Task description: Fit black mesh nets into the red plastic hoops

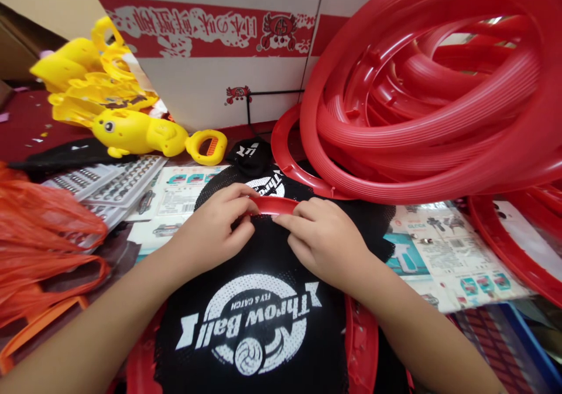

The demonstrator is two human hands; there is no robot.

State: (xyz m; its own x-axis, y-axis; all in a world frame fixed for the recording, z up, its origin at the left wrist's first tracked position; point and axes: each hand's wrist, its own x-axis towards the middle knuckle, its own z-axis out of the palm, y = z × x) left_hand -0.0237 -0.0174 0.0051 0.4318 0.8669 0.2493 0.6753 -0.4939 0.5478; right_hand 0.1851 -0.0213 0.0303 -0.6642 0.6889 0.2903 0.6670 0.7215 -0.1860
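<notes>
A black mesh net [267, 253] printed "Throw Ball" in white lies over a red plastic ring [276, 206] in front of me. My left hand [219, 224] pinches the ring's far rim with curled fingers, left of the middle. On the same rim, a short gap to the right, my right hand [327, 236] is closed with its fingertips along the net's edge. Red rim shows between the two hands and again at both lower sides of the net. Beyond my hands lies another printed black net [263, 184], partly hidden.
Large red rings [421, 133] lean in a pile at the right. Yellow plastic toy parts [136, 133] lie at the back left, before a white and red carton [211, 72]. Orange plastic bags [39, 236] and trays of small metal parts [125, 180] occupy the left side. Printed cardboard [443, 253] covers the tabletop.
</notes>
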